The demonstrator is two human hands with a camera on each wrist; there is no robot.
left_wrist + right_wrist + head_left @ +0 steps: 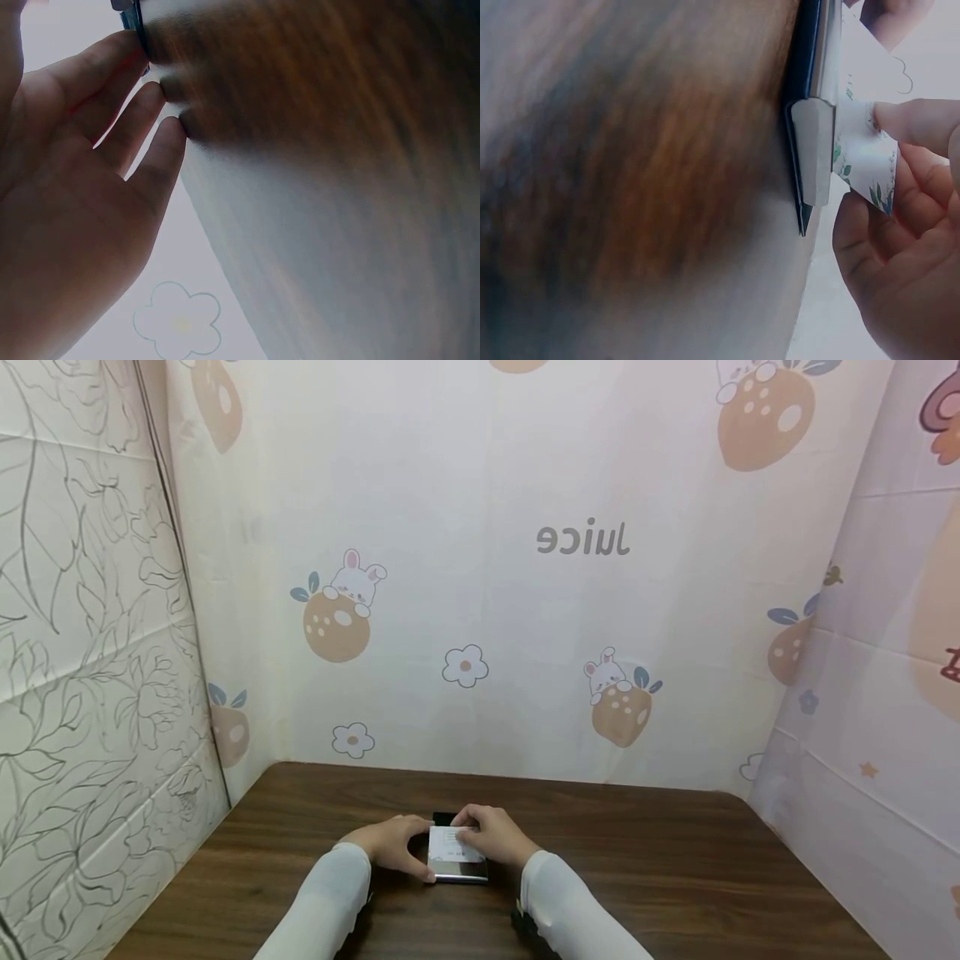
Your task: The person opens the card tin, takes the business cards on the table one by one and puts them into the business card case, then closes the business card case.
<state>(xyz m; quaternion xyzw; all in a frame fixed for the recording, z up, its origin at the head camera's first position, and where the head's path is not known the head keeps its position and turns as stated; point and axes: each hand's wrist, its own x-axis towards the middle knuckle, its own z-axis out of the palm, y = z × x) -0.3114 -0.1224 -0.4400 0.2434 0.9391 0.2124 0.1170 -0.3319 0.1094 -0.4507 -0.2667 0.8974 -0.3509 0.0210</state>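
Note:
A small flat card case (462, 871), dark with a shiny metallic face, lies on the wooden table. In the right wrist view, the card case (812, 142) shows a dark blue-black edge and a pale block inside. Over it is a white printed card (448, 845); leaf patterns decorate the card (866, 161). My right hand (495, 837) pinches the card's right side between thumb and fingers, lifting that side off the case. My left hand (390, 845) holds the case's left side, thumb at the near corner, fingers at the far one. Fingertips of the left hand (90, 165) also touch the tabletop.
The brown wood-grain table (637, 860) extends around both hands. A pale printed curtain (465, 568) rises behind its far edge, with more patterned sheets on the left (90, 610) and right (862, 693).

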